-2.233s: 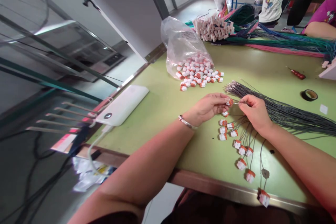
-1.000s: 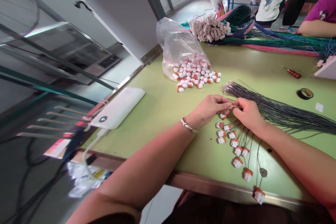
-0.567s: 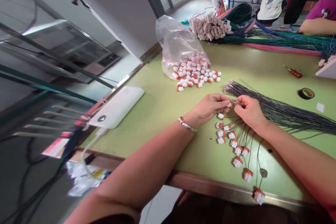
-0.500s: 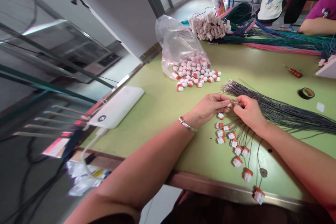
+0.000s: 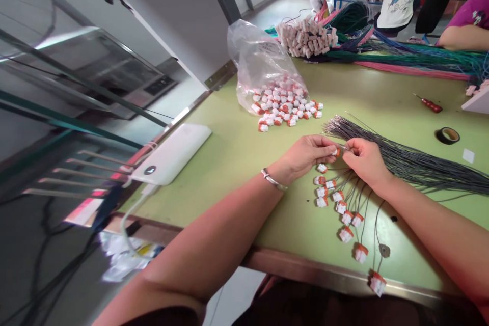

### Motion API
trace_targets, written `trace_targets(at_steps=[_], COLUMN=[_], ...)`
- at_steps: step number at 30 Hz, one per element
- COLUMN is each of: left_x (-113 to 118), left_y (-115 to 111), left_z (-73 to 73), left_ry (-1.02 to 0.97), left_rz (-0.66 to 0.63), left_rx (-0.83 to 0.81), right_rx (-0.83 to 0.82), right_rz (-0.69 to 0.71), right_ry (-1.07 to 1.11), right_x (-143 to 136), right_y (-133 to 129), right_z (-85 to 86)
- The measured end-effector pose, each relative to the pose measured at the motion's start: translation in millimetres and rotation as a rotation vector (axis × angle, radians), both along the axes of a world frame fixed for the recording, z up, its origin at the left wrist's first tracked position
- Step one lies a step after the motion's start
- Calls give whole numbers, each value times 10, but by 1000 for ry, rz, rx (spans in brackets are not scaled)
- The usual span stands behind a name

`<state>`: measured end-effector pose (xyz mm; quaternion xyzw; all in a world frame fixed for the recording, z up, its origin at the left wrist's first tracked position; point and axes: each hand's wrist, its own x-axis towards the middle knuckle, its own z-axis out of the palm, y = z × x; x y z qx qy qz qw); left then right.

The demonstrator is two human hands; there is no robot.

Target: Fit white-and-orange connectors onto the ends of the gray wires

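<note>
My left hand (image 5: 310, 155) pinches a small white-and-orange connector (image 5: 335, 152) between thumb and fingers. Close to its right, my right hand (image 5: 361, 157) has its fingertips closed on a thin dark wire (image 5: 345, 148), whose end points at the connector. Several wired connectors (image 5: 346, 217) lie fanned out on the green table below my hands. Behind my right hand stretches a bundle of dark grey wires (image 5: 405, 160) with bare metal ends. Loose connectors (image 5: 284, 104) spill from a clear plastic bag (image 5: 254, 56) farther back.
A white power bank (image 5: 175, 153) with a cable lies at the left table edge. On the right are black tape (image 5: 447, 135) and a red-handled tool (image 5: 431, 105). Coloured wire bundles (image 5: 412, 53) cross the back, near another person's arm (image 5: 462, 38).
Both hands stay at nearly the same spot, with the connector and wire still between them. The whole view has shifted very slightly.
</note>
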<state>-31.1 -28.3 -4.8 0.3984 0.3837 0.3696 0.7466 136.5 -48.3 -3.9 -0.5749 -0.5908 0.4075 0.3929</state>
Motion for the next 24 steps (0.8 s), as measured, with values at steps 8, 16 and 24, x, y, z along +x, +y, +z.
trace_targets(at_steps=[8,16,24], left_x=[22,-105,-953], left_y=[1,-102,367], left_z=[16,294,243], left_ry=[79,475,1459], left_rz=[-24,-539,440], left_rx=[87,600,537], right_rx=[86,106,-15], right_rz=[13,-137,-30], right_ry=[-41,238,311], right_x=[26,129,107], right_y=[12,2,-32], right_z=[-18,21,61])
